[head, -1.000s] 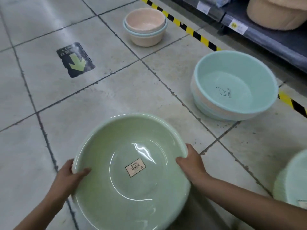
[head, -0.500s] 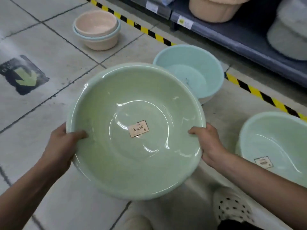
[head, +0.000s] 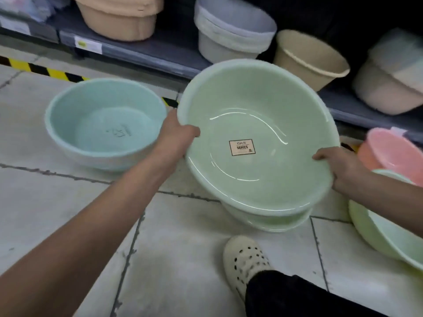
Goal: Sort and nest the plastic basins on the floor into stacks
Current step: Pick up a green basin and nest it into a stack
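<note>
I hold a large pale green basin (head: 256,115) with a label in its bottom, tilted toward me. My left hand (head: 177,133) grips its left rim and my right hand (head: 338,165) grips its right rim. It hangs just above another pale green basin (head: 270,221) on the floor, whose near rim shows under it. A light blue basin (head: 103,124) stands on the floor to the left. At the right edge lie a further green basin (head: 384,234) and a pink basin (head: 393,152).
A low shelf (head: 146,53) along the back carries beige, grey and tan tubs. Yellow-black tape (head: 45,70) marks the floor in front of it. My foot in a white perforated clog (head: 246,259) rests on the tiles below the basins.
I carried the green basin to the right, from open floor to above the green basin near the shelf. The view swung right; the peach stack and arrow sticker left the frame.
</note>
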`<move>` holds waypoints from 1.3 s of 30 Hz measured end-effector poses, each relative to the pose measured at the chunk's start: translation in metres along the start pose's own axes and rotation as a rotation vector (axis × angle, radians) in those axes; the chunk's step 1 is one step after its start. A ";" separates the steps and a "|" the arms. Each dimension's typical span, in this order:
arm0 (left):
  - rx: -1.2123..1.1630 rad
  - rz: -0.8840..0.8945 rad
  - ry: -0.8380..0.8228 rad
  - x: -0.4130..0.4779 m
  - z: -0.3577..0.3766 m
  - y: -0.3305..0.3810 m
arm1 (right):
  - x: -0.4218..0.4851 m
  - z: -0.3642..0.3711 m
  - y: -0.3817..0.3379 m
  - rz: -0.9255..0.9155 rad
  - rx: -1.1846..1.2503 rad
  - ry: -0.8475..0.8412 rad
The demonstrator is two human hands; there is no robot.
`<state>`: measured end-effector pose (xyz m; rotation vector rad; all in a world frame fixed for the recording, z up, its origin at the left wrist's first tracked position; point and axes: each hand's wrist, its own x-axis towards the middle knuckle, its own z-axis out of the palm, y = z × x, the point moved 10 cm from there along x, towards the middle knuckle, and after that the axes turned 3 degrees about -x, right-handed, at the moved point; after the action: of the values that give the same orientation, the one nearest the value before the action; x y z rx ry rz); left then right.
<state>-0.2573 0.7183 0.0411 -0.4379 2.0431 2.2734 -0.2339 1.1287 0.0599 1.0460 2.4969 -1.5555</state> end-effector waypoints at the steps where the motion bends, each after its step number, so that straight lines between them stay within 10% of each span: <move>1: 0.019 -0.022 -0.016 0.008 0.018 -0.016 | 0.006 -0.015 0.016 0.032 0.025 0.046; 21: 0.526 -0.080 -0.033 0.036 0.091 -0.136 | 0.027 -0.006 0.209 0.418 -0.050 0.009; 39: 0.475 -0.051 -0.123 0.039 0.271 -0.063 | 0.078 -0.168 0.191 0.181 0.329 0.056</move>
<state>-0.3273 0.9860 -0.0058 -0.3012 2.3671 1.6554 -0.1366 1.3579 -0.0342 1.3267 2.1484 -1.9441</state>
